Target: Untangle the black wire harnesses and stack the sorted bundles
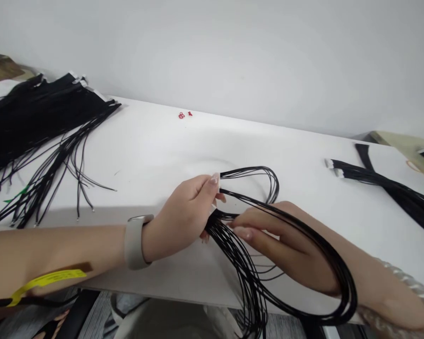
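A bundle of thin black wires (245, 275) hangs over the table's front edge, with part of it bent into a wide loop to the right. My left hand (185, 216) is closed around the bundle's upper end, its thumb pressing on a small white connector that is mostly hidden. From there a smaller loop of wires (268, 172) curves out and back. Reaching through the wide loop, my right hand (286, 254) has its thumb and fingers pinched at the wires just below the left hand. Its fingertips are partly hidden behind the strands.
A large pile of black wires (38, 110) with white connectors lies at the left of the white table (155, 155). Small red pieces (181, 115) sit near the wall. More wire bundles (367, 176) lie at right. A yellow-tagged black cable (45, 281) crosses my left forearm.
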The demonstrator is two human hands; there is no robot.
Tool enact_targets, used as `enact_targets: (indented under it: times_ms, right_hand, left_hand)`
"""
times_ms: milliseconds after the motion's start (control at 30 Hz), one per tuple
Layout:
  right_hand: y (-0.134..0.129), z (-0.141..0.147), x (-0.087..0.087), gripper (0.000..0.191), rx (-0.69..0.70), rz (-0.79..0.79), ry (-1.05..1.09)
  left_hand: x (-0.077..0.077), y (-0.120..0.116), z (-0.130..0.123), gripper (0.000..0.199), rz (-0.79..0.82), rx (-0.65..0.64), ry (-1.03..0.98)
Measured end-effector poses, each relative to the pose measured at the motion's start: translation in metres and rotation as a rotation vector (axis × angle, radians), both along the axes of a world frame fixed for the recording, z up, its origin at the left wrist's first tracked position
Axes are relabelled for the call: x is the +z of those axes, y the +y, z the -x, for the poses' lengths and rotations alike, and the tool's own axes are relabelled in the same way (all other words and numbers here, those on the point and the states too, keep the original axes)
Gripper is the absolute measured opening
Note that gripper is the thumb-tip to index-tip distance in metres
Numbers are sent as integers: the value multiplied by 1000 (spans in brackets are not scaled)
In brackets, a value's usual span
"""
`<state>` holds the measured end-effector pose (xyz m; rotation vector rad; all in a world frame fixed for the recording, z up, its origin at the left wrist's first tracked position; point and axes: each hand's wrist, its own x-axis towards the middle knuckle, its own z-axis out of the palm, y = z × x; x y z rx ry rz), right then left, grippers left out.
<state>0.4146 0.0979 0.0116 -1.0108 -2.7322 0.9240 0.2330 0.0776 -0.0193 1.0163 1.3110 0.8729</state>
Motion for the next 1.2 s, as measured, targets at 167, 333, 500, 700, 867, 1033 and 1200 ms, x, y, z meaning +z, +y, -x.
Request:
enact_targets:
  times_ms: [167, 333, 500, 700, 867, 1033, 1200]
  right_hand:
    - [-8, 24, -1, 15, -43, 4, 87]
    - [-11, 24, -5, 15, -31, -75, 24]
    - [-9, 26, -4, 16, 9, -174, -24]
    - [-4, 26, -2, 11, 120, -311, -7]
    - [-5, 23, -4, 21, 25, -155, 38]
    - [-3, 19, -6, 12, 41, -211, -16]
    - [19, -4, -1, 16, 78, -246, -170]
  left_hand:
    - [-3, 0, -1, 39, -2, 16, 17]
    - [-2, -1, -2, 36, -50, -15, 58]
    - [1, 0, -1, 35, -87, -46, 96]
    - [1, 1, -1, 36, -88, -54, 112]
    - [-2, 0, 0, 38, -63, -51, 116]
    - [-2, -1, 0, 39, -54, -44, 115]
    - [1, 0, 1, 39, 0, -36, 91]
